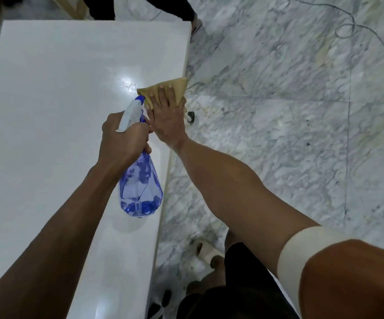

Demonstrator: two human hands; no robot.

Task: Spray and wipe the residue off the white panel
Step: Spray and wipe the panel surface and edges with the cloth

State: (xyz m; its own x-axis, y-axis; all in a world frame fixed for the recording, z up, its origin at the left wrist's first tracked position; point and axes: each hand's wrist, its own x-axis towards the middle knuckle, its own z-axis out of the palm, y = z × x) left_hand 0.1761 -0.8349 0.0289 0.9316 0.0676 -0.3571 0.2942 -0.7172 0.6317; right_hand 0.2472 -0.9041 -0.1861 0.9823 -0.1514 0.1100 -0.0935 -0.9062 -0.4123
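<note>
Grey-veined marble floor (pixel 278 111) ran along the right of a long white panel (pixel 60 100) that stretched from near to far. At the panel's right edge, the right hand (pixel 165 120) lay flat, fingers spread, pressing a tan cloth (pixel 177 87) down. Just left of it, the left hand (pixel 123 140) was wrapped tight round the neck of a blue spray bottle (pixel 141 189) held over the panel.

I saw the white panel (pixel 55 88) over the marble floor (pixel 278 111); a tan cloth (pixel 177 87) lay flat at its right edge.
</note>
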